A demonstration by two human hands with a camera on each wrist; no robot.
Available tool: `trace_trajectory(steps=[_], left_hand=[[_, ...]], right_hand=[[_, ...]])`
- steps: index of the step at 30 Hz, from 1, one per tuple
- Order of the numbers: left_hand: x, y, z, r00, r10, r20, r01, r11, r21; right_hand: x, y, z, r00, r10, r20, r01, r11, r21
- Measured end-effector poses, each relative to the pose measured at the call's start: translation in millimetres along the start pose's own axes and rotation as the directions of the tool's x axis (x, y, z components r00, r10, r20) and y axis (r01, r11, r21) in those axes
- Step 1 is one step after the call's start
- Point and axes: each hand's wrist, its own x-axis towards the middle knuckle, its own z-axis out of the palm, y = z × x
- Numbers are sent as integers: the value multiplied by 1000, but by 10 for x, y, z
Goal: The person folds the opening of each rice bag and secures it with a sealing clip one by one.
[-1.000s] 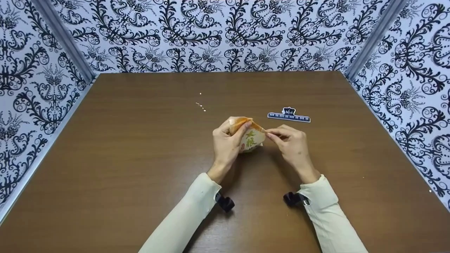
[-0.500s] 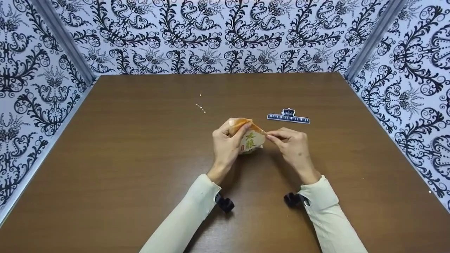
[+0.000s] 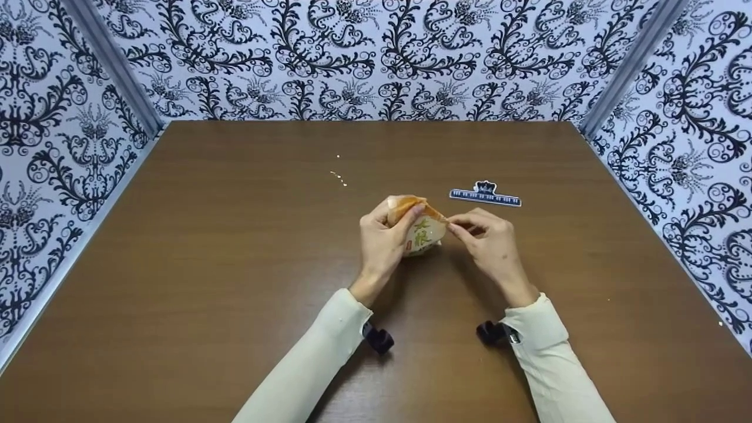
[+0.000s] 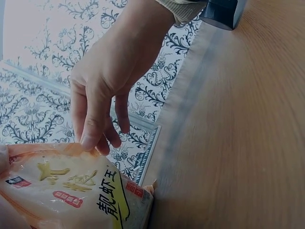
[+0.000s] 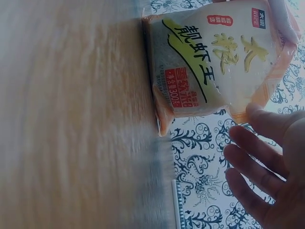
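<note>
A small plastic bag of rice (image 3: 424, 236) stands on the table in front of me, white with orange edges and printed characters. With the thumb in front, my left hand (image 3: 380, 244) grips its upper left part; the fingers behind are hidden by the bag. My right hand (image 3: 486, 238) pinches the top right corner between thumb and index finger. In the right wrist view the front label of the bag (image 5: 214, 62) shows, and the other fingers of the right hand (image 5: 267, 167) stay off the bag. The bag's top edge looks folded and orange.
Behind the right hand, a long dark clip (image 3: 485, 194) with a piano-key pattern lies on the brown table (image 3: 235, 235). Several tiny white grains (image 3: 339, 177) are scattered farther back left. Patterned walls (image 3: 329, 59) enclose the table at the back and sides.
Both hands keep nearly the same hold on the bag. The whole head view has shifted very slightly; nothing is let go or newly taken hold of.
</note>
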Motion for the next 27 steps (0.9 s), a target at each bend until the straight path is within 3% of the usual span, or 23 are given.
trace_trajectory(steps=[7,20,27], left_hand=[[4,2,-13,1000,-12,1,12,1000,-3],[6,16,-5,998,-61,-1,61,998,-4],[2,7,4,997,-72,-2,71,997,-22]], right_hand=[[3,-34,0,998,52,20,-53,998,23],[18,-11,-48,999,11,49,-11,1000,-13],[84,83,-93,995,93,22,-90,989,-121]])
